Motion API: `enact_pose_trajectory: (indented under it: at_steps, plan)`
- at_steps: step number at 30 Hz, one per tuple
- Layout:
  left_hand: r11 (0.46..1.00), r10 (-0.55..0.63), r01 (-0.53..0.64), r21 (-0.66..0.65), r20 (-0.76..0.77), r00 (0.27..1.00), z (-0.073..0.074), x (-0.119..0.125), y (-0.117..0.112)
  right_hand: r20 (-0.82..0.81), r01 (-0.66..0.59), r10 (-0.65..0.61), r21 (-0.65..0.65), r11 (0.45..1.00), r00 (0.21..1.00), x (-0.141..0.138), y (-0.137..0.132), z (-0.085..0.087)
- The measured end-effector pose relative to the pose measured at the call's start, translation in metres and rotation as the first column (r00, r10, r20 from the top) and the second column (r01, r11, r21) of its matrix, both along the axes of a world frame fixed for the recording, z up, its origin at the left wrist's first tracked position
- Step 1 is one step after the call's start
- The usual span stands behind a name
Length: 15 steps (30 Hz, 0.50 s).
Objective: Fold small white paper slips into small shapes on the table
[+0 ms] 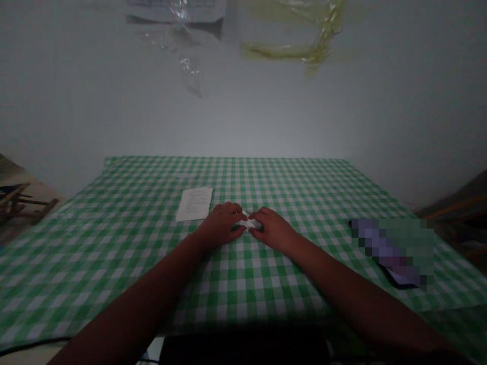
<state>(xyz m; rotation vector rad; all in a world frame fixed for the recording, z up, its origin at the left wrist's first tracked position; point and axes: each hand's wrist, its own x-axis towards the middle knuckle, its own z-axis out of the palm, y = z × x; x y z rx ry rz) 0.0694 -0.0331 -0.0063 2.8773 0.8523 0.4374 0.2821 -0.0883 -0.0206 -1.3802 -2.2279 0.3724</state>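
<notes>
Both of my hands meet at the middle of a table covered with a green and white checked cloth (114, 243). My left hand (222, 223) and my right hand (272, 228) are curled, fingers pinched from either side on a small white piece of paper (249, 222). Most of that paper is hidden between the fingers. A printed white sheet (195, 204) lies flat on the cloth just left of my left hand, apart from it.
A dark phone-like object (395, 253), partly blurred out, lies on the cloth at the right. A pale wall stands behind the table with plastic bags (297, 45) hanging high up. Wooden furniture (19, 203) shows at the far left edge.
</notes>
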Motion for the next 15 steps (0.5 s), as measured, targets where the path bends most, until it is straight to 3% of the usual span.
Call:
enact_pose_trajectory:
  at_steps: [5, 11, 15]
  plan:
    - [0.999, 0.022, -0.022, -0.048, -0.001, 1.0, 0.0, -0.002, 0.002, -0.023, 0.035, -0.035, -0.026, 0.999, 0.999, -0.003, -0.003, 0.003]
    - [0.998, 0.002, 0.0, -0.067, 0.026, 1.0, -0.002, -0.005, 0.008, -0.166, -0.03, 0.01, -0.12, 0.992, 0.986, -0.008, -0.009, 0.013]
    - [0.996, -0.033, 0.034, -0.085, 0.014, 0.999, -0.004, -0.004, 0.009, -0.168, -0.028, 0.029, 0.005, 1.0, 0.985, -0.002, -0.001, 0.008]
